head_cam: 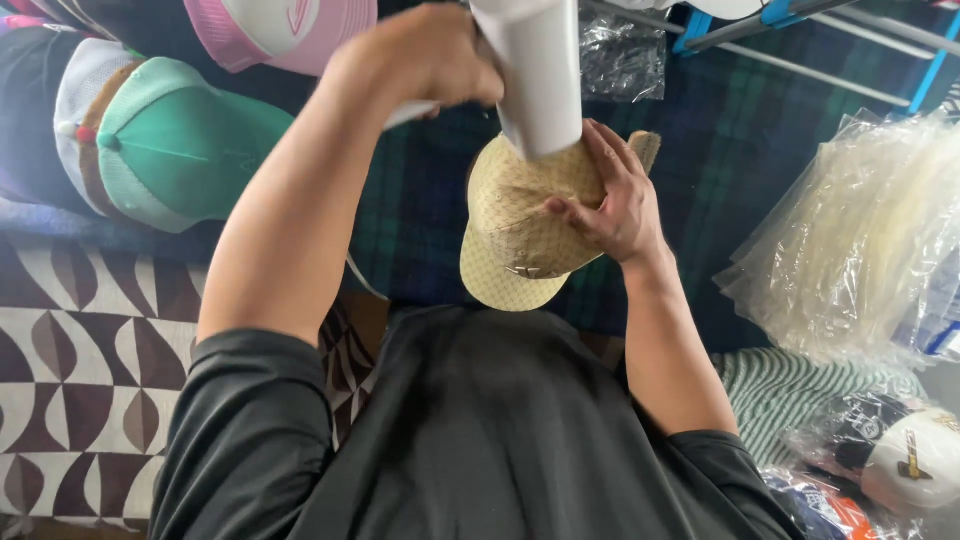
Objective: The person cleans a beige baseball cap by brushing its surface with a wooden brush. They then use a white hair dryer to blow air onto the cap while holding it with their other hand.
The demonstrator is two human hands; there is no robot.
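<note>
A tan patterned cap (520, 225) with a small metal emblem sits in front of my chest, brim toward me. My right hand (615, 200) grips its crown from the right side. My left hand (430, 55) is raised above it and closed around a white tool (535, 70) with a thick white barrel. The barrel's lower end rests against the top of the cap. My left forearm crosses the middle of the view.
A stack of caps, the front one green and white (180, 145), lies at the left, with a pink and white cap (280, 30) above. Clear plastic bags (860, 240) pile up at the right. Bagged caps (900, 455) lie at the lower right. A dark plaid cloth (740, 130) covers the surface.
</note>
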